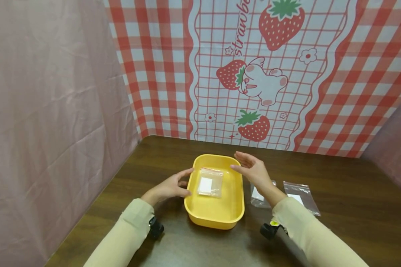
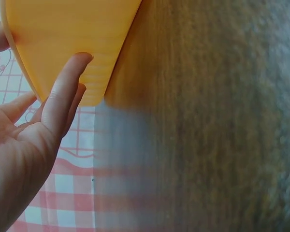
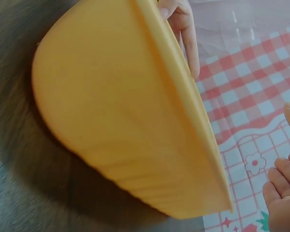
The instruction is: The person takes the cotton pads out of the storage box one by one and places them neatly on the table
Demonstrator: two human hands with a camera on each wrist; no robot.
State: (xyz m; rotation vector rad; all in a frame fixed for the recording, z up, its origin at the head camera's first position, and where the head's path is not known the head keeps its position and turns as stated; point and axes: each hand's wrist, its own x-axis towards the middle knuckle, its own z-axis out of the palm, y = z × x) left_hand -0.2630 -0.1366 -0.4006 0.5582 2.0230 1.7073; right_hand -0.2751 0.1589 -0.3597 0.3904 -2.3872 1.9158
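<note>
A yellow plastic tray (image 1: 214,213) sits on the brown table. Inside it lies a clear zip bag (image 1: 215,185) with a white piece in it. My left hand (image 1: 168,188) is at the tray's left side, thumb by the rim and fingers spread. In the left wrist view, the left fingers (image 2: 63,96) extend along the tray's outer wall (image 2: 77,29). My right hand (image 1: 254,172), loosely bent and holding nothing, hovers by the far right corner. It also shows at the right edge of the right wrist view, apart from the tray (image 3: 111,96).
Right of the tray lie two more clear zip bags with white pieces: one bag (image 1: 258,202) partly under the right forearm, another bag (image 1: 309,200) farther right. A strawberry-print checked cloth (image 1: 167,74) hangs behind the table (image 1: 153,159). A pink curtain (image 1: 53,111) hangs on the left.
</note>
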